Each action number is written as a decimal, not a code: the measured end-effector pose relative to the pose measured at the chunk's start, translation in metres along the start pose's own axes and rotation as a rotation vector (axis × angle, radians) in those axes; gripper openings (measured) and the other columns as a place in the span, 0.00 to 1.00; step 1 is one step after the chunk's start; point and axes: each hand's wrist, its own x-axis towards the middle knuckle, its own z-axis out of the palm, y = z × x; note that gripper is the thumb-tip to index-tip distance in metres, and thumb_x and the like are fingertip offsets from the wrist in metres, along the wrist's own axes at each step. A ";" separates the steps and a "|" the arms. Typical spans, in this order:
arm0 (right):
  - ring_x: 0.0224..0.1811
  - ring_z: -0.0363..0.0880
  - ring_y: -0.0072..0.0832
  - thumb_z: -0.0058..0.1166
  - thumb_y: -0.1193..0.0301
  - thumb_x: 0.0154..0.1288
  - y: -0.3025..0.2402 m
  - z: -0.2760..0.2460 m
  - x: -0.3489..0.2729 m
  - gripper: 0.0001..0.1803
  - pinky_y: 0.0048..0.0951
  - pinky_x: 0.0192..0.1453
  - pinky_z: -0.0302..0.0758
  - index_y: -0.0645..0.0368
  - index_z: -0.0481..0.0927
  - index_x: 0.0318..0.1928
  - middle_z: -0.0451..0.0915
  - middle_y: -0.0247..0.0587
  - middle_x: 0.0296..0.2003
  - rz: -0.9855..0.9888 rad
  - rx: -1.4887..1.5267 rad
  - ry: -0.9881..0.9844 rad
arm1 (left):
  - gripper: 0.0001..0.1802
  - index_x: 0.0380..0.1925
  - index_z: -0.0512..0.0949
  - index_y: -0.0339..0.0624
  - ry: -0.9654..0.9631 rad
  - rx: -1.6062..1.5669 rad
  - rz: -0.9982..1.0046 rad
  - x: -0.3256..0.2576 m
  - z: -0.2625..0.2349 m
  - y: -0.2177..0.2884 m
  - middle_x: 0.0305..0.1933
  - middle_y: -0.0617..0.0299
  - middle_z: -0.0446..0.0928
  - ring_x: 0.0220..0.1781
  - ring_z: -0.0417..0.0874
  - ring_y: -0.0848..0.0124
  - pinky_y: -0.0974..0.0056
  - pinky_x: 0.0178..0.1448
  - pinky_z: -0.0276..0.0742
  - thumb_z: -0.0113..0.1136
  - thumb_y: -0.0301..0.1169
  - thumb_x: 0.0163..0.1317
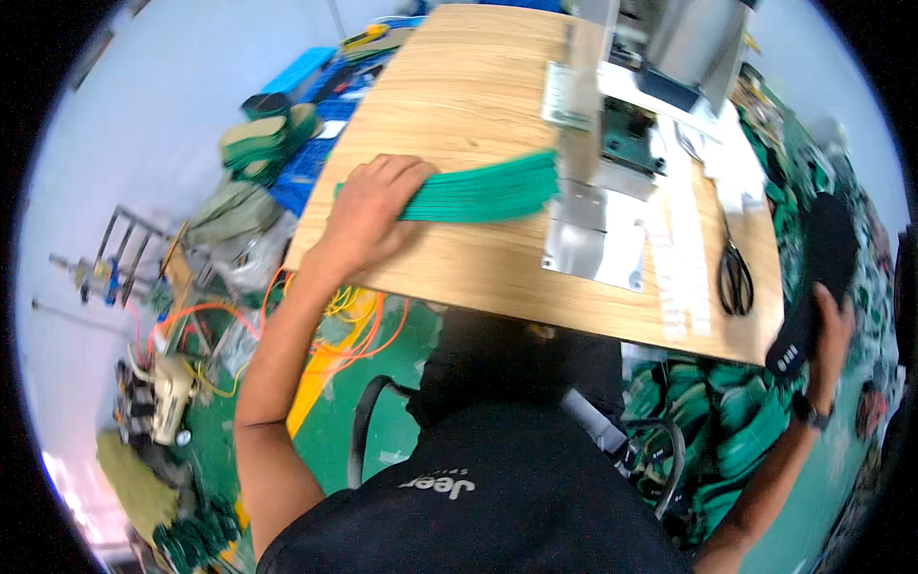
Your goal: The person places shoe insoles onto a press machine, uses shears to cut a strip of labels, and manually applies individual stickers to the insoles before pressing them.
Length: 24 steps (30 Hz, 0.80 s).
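On the wooden table (459,86), my left hand (375,206) is wrapped over the left end of a stack of thin green pieces (488,189), laid with their edges showing as long lines. The stack's far end is blurred and reaches toward the machine's metal plate (593,244). Past the table's right corner, my right hand (834,335) grips a long black insole-shaped piece (824,258) with small pale marks at its lower end. The fingers behind that piece are partly hidden.
A machine with a grey cylindrical body (690,43) stands at the back right. Black-handled scissors (734,279) lie near white strips (674,258). Green pieces (732,411) are heaped on the right. Orange cables (378,335) cross the floor at left, below stacked insoles (256,143).
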 end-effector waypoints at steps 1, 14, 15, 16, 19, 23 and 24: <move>0.47 0.78 0.31 0.52 0.61 0.65 -0.019 0.000 -0.012 0.24 0.28 0.55 0.73 0.66 0.73 0.54 0.78 0.46 0.47 -0.016 0.268 -0.002 | 0.28 0.48 0.73 0.42 0.069 0.013 -0.007 -0.011 -0.008 0.005 0.50 0.53 0.74 0.53 0.73 0.53 0.54 0.56 0.68 0.64 0.27 0.41; 0.53 0.76 0.33 0.63 0.57 0.50 -0.175 0.267 -0.134 0.44 0.33 0.58 0.73 0.66 0.61 0.64 0.73 0.46 0.56 0.126 0.751 -1.406 | 0.12 0.34 0.76 0.49 0.587 -0.009 0.158 -0.040 -0.005 0.038 0.44 0.61 0.74 0.49 0.73 0.60 0.57 0.50 0.66 0.58 0.26 0.47; 0.55 0.74 0.34 0.64 0.58 0.49 -0.179 0.271 -0.138 0.45 0.33 0.60 0.70 0.66 0.59 0.65 0.72 0.46 0.57 0.112 0.755 -1.404 | 0.12 0.34 0.76 0.48 0.620 0.008 0.166 -0.043 -0.002 0.033 0.44 0.60 0.74 0.49 0.73 0.59 0.56 0.50 0.66 0.59 0.26 0.46; 0.57 0.72 0.34 0.64 0.60 0.48 -0.184 0.275 -0.141 0.47 0.34 0.63 0.68 0.65 0.58 0.66 0.71 0.46 0.58 0.099 0.760 -1.398 | 0.13 0.35 0.76 0.47 0.654 0.023 0.177 -0.045 -0.001 0.027 0.44 0.59 0.74 0.50 0.72 0.57 0.55 0.51 0.66 0.60 0.26 0.45; 0.61 0.69 0.37 0.66 0.59 0.44 -0.229 0.278 -0.128 0.52 0.34 0.66 0.62 0.67 0.55 0.67 0.68 0.51 0.60 -0.139 0.543 -1.446 | 0.17 0.36 0.75 0.43 0.297 -0.138 -0.142 -0.060 -0.008 0.007 0.49 0.50 0.73 0.58 0.69 0.50 0.50 0.61 0.62 0.60 0.26 0.42; 0.66 0.60 0.54 0.70 0.48 0.39 -0.221 0.314 -0.110 0.63 0.41 0.69 0.58 0.75 0.51 0.66 0.61 0.68 0.62 -0.988 -0.216 -1.132 | 0.26 0.57 0.72 0.39 0.756 -0.514 -0.374 -0.104 0.002 -0.054 0.70 0.49 0.58 0.71 0.58 0.54 0.53 0.74 0.48 0.49 0.27 0.55; 0.63 0.63 0.54 0.71 0.51 0.38 -0.201 0.330 -0.114 0.61 0.42 0.67 0.60 0.75 0.53 0.65 0.63 0.68 0.59 -0.977 -0.304 -1.121 | 0.26 0.59 0.71 0.39 0.714 -0.493 -0.423 -0.107 0.011 -0.068 0.71 0.49 0.57 0.72 0.57 0.55 0.54 0.74 0.47 0.47 0.32 0.58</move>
